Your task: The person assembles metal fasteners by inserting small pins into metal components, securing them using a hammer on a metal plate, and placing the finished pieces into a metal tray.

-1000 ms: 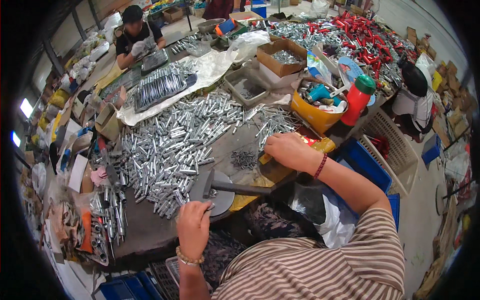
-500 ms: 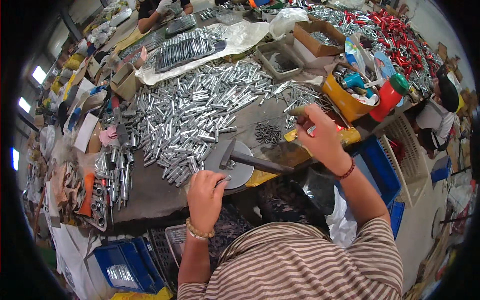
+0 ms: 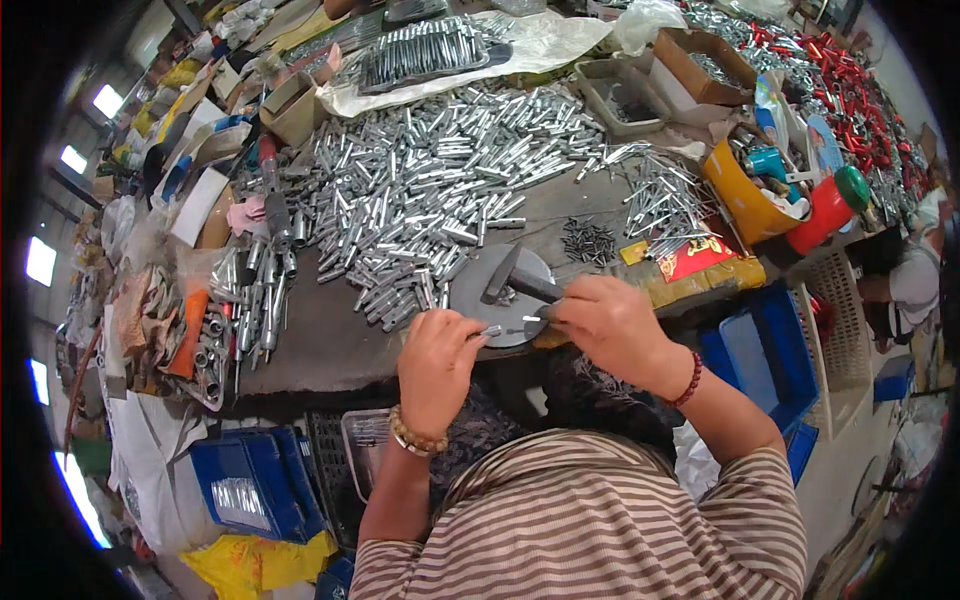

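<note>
Hands over round metal disc (image 3: 478, 300) at bench edge | left hand (image 3: 437, 362) pinches small silver tube (image 3: 491, 330) | right hand (image 3: 610, 327) pinches thin pin (image 3: 532, 319) | hammer (image 3: 512, 282) on disc | tube pile (image 3: 440, 190) behind.

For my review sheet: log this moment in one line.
left hand: holds small metal piece | right hand: at hammer on round metal plate

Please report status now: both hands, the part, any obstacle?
Left hand and right hand pinch small metal part between them, over round metal disc. Hammer lies on disc. Pile of silver tubes just behind.
</note>
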A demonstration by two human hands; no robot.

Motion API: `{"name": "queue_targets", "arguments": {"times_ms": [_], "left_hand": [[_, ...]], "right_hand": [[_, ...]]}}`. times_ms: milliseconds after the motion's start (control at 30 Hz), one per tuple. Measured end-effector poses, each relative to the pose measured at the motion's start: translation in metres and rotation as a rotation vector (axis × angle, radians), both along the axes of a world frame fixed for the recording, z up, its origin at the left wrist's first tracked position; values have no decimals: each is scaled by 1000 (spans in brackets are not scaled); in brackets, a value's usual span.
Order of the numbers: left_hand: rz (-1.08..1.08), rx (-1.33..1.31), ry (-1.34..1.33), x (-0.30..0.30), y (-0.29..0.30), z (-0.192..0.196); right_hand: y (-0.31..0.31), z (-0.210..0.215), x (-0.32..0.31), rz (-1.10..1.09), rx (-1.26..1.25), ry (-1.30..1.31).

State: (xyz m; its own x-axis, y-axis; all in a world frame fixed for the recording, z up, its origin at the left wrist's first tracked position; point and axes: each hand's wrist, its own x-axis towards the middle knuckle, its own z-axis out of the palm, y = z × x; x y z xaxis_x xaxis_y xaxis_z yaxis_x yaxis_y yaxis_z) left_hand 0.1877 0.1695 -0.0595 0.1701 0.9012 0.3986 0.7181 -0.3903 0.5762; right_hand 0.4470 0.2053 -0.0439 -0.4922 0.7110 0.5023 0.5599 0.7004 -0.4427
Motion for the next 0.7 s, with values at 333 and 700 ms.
{"name": "queue_targets", "arguments": {"times_ms": [333, 700], "left_hand": [[16, 9, 11, -2, -1, -2], [37, -35, -31, -1, 0, -7]], "right_hand": [[1, -10, -28, 29, 24, -132], [3, -12, -28, 29, 77, -153]]}}
